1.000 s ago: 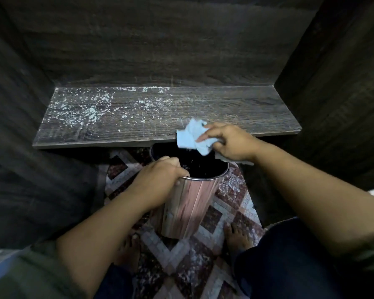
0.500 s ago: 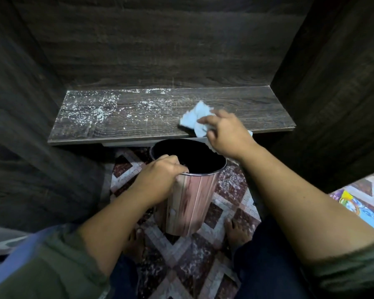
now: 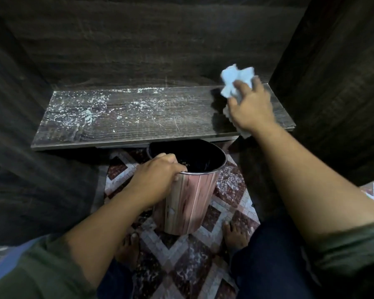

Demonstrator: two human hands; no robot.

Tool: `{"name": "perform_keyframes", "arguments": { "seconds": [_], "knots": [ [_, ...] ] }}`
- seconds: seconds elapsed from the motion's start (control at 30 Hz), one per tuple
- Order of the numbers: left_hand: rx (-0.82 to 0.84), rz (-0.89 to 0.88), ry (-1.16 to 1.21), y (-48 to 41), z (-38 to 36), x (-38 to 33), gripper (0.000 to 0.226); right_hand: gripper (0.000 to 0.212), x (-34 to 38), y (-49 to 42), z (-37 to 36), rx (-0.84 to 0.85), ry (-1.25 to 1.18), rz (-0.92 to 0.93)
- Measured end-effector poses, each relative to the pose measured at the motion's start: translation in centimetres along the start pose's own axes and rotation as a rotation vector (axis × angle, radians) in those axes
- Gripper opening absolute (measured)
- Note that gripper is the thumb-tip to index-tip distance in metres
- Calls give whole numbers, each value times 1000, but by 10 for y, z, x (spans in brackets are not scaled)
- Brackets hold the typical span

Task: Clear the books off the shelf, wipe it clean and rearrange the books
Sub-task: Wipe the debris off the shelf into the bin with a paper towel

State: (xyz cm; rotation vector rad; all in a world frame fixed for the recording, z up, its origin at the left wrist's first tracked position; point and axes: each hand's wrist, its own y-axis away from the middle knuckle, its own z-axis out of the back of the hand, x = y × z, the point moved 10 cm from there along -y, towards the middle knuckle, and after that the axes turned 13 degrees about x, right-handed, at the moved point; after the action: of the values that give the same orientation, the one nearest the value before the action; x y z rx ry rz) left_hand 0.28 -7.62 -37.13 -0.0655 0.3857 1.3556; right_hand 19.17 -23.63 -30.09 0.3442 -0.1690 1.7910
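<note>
The right hand (image 3: 249,108) grips a crumpled light blue cloth (image 3: 235,83) and is now at the far right end of the shelf (image 3: 138,121), close to the back corner. Half a second ago this hand and the cloth were near the middle of the shelf's front edge, just above the bin (image 3: 190,201). The cloth sticks out above the fingers, and a part of it shows below the wrist at the front edge. The left hand (image 3: 158,178) has not moved: its fingers are curled over the rim of the pink wood-pattern bin, which stands on the patterned floor (image 3: 181,266) just below the shelf's front edge. White dust (image 3: 78,108) still lies on the left and middle parts of the shelf, as before.
</note>
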Motion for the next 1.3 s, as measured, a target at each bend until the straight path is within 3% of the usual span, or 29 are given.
{"name": "perform_keyframes", "arguments": {
  "seconds": [0.1,0.2,0.3,0.4,0.5,0.57,0.7,0.87,0.97,1.07,1.13,1.3],
  "knots": [
    [35,-19,-7,-10,-1,-6,19,75,-55,-36,-24,190,90,-193],
    [60,-23,-26,-19,0,-9,26,80,-81,-56,-42,213,4,-196],
    [62,-32,-30,-25,2,-9,29,80,-46,-57,-50,165,-58,-33],
    [57,-43,-21,-28,3,-7,30,84,15,-31,-68,239,-24,208],
    [45,-49,-10,-27,5,-5,31,67,65,6,-87,362,43,465],
    [50,-46,-4,-26,5,-5,32,51,83,25,-84,414,54,544],
    [48,-40,-3,-19,5,-5,32,43,80,39,-44,551,51,400],
    [31,-50,16,-7,8,-2,25,45,66,37,12,333,-159,364],
    [19,-50,13,-2,7,-1,22,49,67,28,-12,252,-175,413],
    [4,-52,12,0,5,-1,21,57,54,23,-73,437,-33,254],
    [-28,-66,26,2,8,-2,21,59,49,32,-87,475,65,211],
    [-57,-99,76,5,15,-3,21,74,61,98,-67,426,87,365]
  ]
}}
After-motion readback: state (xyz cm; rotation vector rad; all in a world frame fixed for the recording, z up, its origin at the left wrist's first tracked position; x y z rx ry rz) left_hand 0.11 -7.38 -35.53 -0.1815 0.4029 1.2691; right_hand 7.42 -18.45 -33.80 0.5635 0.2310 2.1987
